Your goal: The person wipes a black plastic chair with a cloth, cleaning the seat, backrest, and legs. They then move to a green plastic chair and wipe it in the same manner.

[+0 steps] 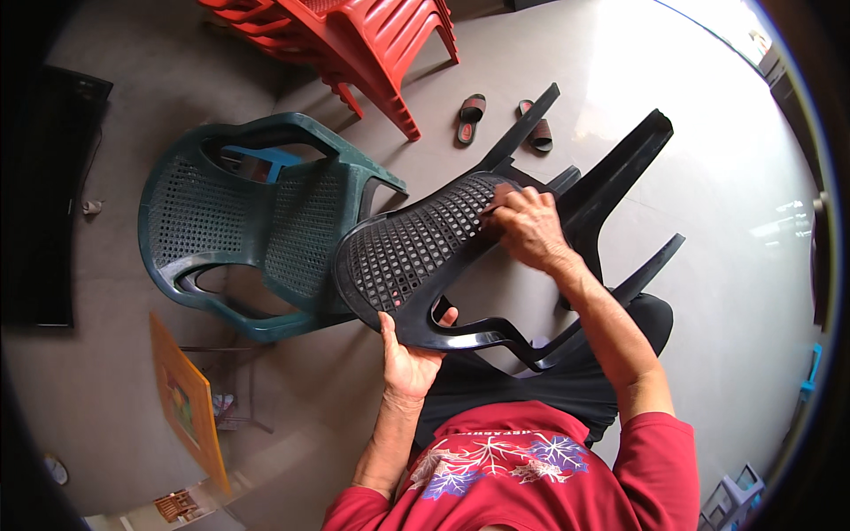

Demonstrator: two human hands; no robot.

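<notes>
A black plastic armchair (416, 250) lies tipped over in front of me, with its perforated backrest toward the left and its legs pointing to the upper right. At the near rim of the backrest my left hand (412, 361) grips the frame, thumb on the face and fingers through the opening by the armrest. My right hand (529, 228) is closed on a small brown cloth (492, 205) and presses it against the backrest's far edge. Most of the cloth is hidden under the fingers. A dark green plastic armchair (305, 232) stands just left, touching or nearly touching the black one.
Stacked red plastic chairs (359, 44) stand at the far side. A pair of slippers, one of them a left slipper (471, 119), lies on the floor beyond the black chair. A yellow-topped folding table (189, 403) is at the lower left, and a dark television (53, 195) farther left.
</notes>
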